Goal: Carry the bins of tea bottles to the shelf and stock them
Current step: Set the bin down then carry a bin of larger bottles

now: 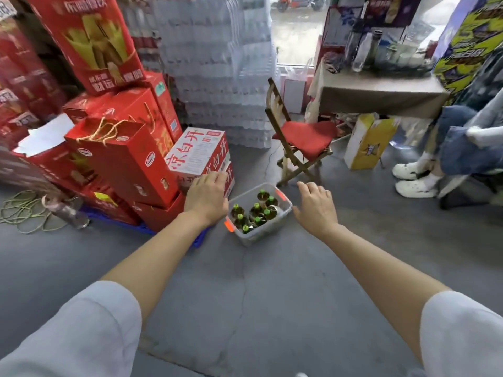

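Left hand [206, 196] and right hand [315, 204] both hold nothing, grip loose, fingers relaxed, one each side above the clear bin [283, 210]; bin sits on the grey floor [272, 295], green-capped tea bottles [257, 212] upright inside; red cartons [128, 159] stacked left; folding chair [299, 137] behind.

"凉白开" on white carton [200, 151]

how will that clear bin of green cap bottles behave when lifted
The clear bin likely feels heavy: several full-looking bottles crowd it. Its thin plastic walls may flex. The bottles stand upright with gaps, so tilting could topple them.
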Demonstrator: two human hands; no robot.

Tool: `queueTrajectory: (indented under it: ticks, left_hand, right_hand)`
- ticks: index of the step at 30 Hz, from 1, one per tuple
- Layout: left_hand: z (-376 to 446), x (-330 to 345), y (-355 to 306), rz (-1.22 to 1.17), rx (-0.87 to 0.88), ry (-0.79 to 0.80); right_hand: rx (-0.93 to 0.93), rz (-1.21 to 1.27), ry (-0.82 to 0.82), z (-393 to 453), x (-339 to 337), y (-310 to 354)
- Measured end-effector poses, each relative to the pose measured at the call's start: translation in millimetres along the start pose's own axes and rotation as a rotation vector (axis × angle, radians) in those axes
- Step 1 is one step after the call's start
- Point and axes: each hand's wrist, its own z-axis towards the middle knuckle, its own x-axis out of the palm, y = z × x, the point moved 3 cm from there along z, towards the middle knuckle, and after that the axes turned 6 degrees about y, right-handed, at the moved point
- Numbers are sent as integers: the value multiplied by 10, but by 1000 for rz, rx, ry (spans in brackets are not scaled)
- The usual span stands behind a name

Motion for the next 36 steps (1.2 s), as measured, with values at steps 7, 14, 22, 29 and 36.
queueTrajectory:
  ticks: [7, 14, 22, 29, 36]
  left_hand:
    - [1216, 619, 395, -35, 48, 48]
    - [2418, 1111, 736, -98, 73, 70]
    - [3771, 1902, 1255, -103, 160, 158]
    - [4640, 2992, 1575, -64, 290, 272]
    - [4911, 4302, 1760, -19, 339, 455]
  right_hand:
    - [50, 21, 26, 1121, 584, -26]
    - [84, 18, -14, 2193, 973, -204]
    - [223, 32, 4, 3225, 1674, -324]
    - [451, 40, 33, 3710, 2652, -483]
    - [651, 105, 175, 3670, 3869, -684]
